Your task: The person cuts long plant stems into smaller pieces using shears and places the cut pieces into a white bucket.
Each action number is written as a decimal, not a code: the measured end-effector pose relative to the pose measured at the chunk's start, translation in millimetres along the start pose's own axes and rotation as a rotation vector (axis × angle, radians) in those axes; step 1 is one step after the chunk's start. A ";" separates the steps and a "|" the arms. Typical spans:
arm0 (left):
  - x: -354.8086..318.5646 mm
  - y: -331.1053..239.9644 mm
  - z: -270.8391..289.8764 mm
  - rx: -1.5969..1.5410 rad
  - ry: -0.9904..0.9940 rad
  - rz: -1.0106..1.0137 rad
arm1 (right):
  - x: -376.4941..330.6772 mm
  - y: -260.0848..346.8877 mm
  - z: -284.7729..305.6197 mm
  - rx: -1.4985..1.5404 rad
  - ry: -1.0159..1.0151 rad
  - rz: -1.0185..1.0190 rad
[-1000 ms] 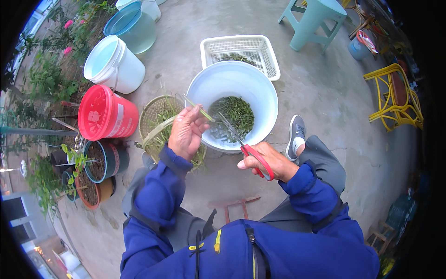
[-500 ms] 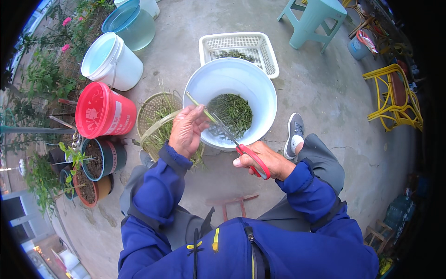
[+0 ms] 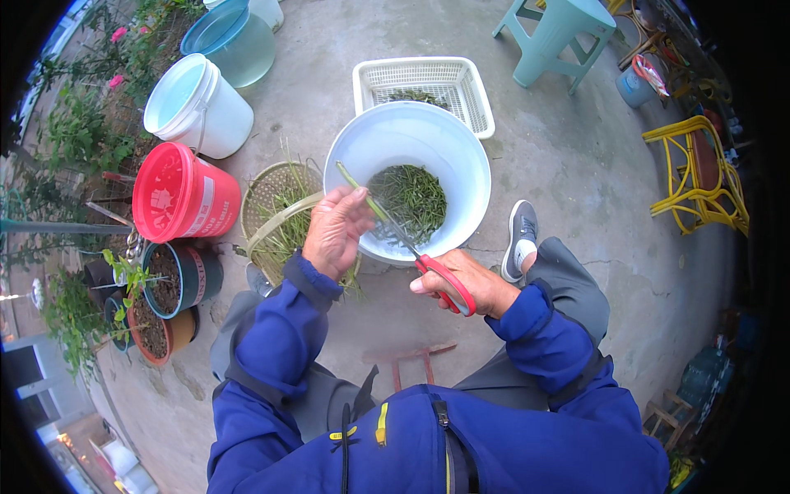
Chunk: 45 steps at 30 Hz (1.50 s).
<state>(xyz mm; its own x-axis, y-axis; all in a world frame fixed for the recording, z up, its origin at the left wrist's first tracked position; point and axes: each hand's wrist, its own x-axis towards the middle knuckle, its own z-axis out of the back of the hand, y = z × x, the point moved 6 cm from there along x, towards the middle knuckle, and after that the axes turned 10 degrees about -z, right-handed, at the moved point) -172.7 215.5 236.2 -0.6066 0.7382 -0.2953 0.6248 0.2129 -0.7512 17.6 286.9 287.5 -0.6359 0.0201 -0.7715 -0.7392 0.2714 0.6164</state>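
Pinched between the fingers of the left hand (image 3: pixel 336 230) is a thin green stalk (image 3: pixel 355 184), its free end pointing toward ten o'clock over the rim of the white basin (image 3: pixel 469 165). The right hand (image 3: pixel 465 284) is closed around the red handles of a pair of scissors (image 3: pixel 415 251), blades angled up toward eleven o'clock and meeting the stalk just beside the left fingertips; whether the blades are parted or closed is too fine to tell. Cut green pieces (image 3: pixel 409 198) lie in the basin's bottom, directly under the blades. In my judgement the cut goes best kept well over the basin's middle, so pieces drop inside rather than on the concrete, and with the fingertips held back from the blade line. A woven basket (image 3: pixel 276 206) of uncut stalks sits at nine o'clock of the basin, touching the left forearm's side; a white mesh tray (image 3: pixel 424 78) stands at twelve o'clock.
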 end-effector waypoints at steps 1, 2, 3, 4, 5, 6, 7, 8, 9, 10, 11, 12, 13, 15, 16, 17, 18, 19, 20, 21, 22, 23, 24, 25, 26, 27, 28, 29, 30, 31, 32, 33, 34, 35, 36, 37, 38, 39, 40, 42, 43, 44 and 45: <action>-0.7 -0.4 -1.9 -0.012 0.002 0.008 | 1.8 -1.4 -0.7 0.023 0.022 -0.004; -0.7 -0.9 -2.2 -0.020 0.003 0.006 | 3.2 -2.0 -0.7 0.015 0.020 -0.002; -0.6 -1.4 -2.5 -0.028 0.005 0.005 | 4.3 -2.6 -1.0 0.008 0.018 0.000; -0.4 -1.7 -2.6 -0.037 0.006 0.003 | 4.6 -2.9 -1.3 0.000 0.016 0.002; -0.1 -2.7 -1.7 -0.030 0.004 0.003 | 4.5 -2.0 -1.6 -0.003 0.006 0.012; 0.3 -3.7 -0.5 -0.023 0.002 0.003 | 4.0 -1.1 -2.0 -0.006 -0.003 0.023; 0.7 -4.8 0.5 -0.017 0.000 0.003 | 3.7 0.2 -2.0 -0.009 -0.013 0.034; 1.2 -5.9 0.9 -0.027 0.002 0.002 | 3.2 0.7 -1.6 -0.008 -0.021 0.031; 1.6 -7.3 1.3 -0.037 0.004 0.001 | 2.4 1.4 -1.1 -0.007 -0.028 0.029; 2.0 -8.9 1.8 -0.047 0.006 0.001 | 2.0 1.7 -0.5 -0.005 -0.036 0.027; 2.6 -11.2 1.8 -0.063 0.017 -0.004 | 2.1 1.8 0.0 0.006 -0.039 0.028; 3.0 -13.6 1.9 -0.079 0.027 -0.008 | 2.1 1.8 0.6 0.017 -0.041 0.029; 3.6 -16.0 1.8 -0.095 0.038 -0.013 | 1.9 1.6 1.3 0.028 -0.044 0.030; 5.3 -21.7 3.2 -0.076 0.034 -0.020 | 1.3 0.2 2.7 0.006 -0.017 0.026; 6.5 -24.2 3.9 -0.067 0.032 -0.023 | 0.8 -0.6 3.3 -0.005 -0.003 0.024; 7.9 -26.6 5.6 -0.065 0.021 -0.035 | -0.2 -1.4 2.7 -0.001 0.011 0.031; 9.7 -28.9 7.3 -0.062 0.009 -0.046 | -1.6 -2.4 1.4 0.003 0.025 0.037; 11.4 -31.2 8.7 -0.060 -0.002 -0.057 | -2.5 -2.4 0.5 0.007 0.038 0.043; 12.2 -32.6 9.4 -0.062 0.000 -0.059 | -3.4 -1.9 0.2 -0.006 0.048 0.037; 13.0 -34.0 9.7 -0.065 0.003 -0.062 | -5.0 -0.4 0.1 -0.019 0.058 0.031; 13.2 -34.7 10.0 -0.067 0.005 -0.064 | -6.2 1.1 -0.2 -0.032 0.067 0.026; 13.2 -33.4 9.8 -0.066 0.014 -0.060 | -7.1 2.3 0.1 -0.035 0.060 0.023; 13.5 -31.6 10.0 -0.064 0.024 -0.055 | -7.6 3.7 -0.2 -0.038 0.053 0.019; 13.7 -29.8 10.1 -0.063 0.033 -0.051 | -7.6 4.6 -0.2 -0.041 0.046 0.016; 13.5 -27.9 8.8 -0.056 0.054 -0.045 | -7.3 4.9 -0.2 -0.042 0.051 0.007; 12.9 -25.5 7.2 -0.050 0.075 -0.040 | -7.0 5.2 -0.2 -0.044 0.057 -0.001; 12.1 -23.4 5.4 -0.044 0.096 -0.034 | -6.8 4.9 -0.5 -0.045 0.063 -0.009; 11.3 -22.8 2.8 -0.043 0.114 -0.035 | -6.6 4.9 -0.4 -0.038 0.056 -0.004; 10.1 -22.5 -0.2 -0.043 0.133 -0.036 | -6.1 4.3 -0.5 -0.031 0.049 0.001; 9.3 -22.1 -2.6 -0.043 0.151 -0.037 | -5.5 3.6 -0.5 -0.024 0.043 0.005; 9.2 -21.5 -3.0 -0.036 0.155 -0.038 | -4.6 2.7 -0.5 -0.024 0.035 0.011; 9.3 -20.7 -3.0 -0.029 0.159 -0.040 | -3.5 1.7 -0.5 -0.024 0.028 0.016; 9.2 -20.2 -3.3 -0.022 0.163 -0.042 | -3.1 1.6 -0.4 -0.024 0.021 0.021; 8.3 -19.6 -4.6 -0.017 0.166 -0.037 | -2.9 1.5 -0.2 -0.024 0.014 0.013; 7.1 -19.4 -6.6 -0.011 0.169 -0.033 | -3.0 1.9 -0.1 -0.023 0.008 0.005; 6.5 -19.2 -7.5 -0.006 0.172 -0.028 | -3.3 2.4 0.0 -0.023 0.002 -0.003; 6.4 -18.9 -7.1 -0.005 0.173 -0.027 | -4.1 3.7 -0.1 -0.015 -0.003 -0.001; 6.4 -18.6 -6.2 -0.004 0.175 -0.027 | -5.1 5.0 -0.4 -0.007 -0.008 0.001; 6.2 -18.6 -5.5 -0.003 0.175 -0.026 | -5.4 5.6 -0.4 0.000 -0.012 0.003; 6.6 -19.2 -5.7 -0.063 0.174 -0.001 | -3.6 2.2 0.7 0.028 0.002 -0.006; 6.8 -19.9 -6.3 -0.093 0.173 0.012 | -2.3 0.1 1.2 0.042 0.010 -0.010; 6.5 -22.6 -8.8 -0.110 0.168 0.004 | -1.5 -0.9 0.6 0.070 0.031 -0.007; 5.6 -26.6 -12.8 -0.127 0.163 -0.004 | -0.8 -1.8 0.0 0.099 0.053 -0.003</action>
<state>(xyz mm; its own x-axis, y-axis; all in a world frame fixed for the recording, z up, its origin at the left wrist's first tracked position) -186.4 222.2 262.1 -0.5278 0.8289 -0.1853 0.6858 0.2872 -0.6687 19.4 286.4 287.0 -0.6463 -0.0311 -0.7625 -0.7174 0.3653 0.5932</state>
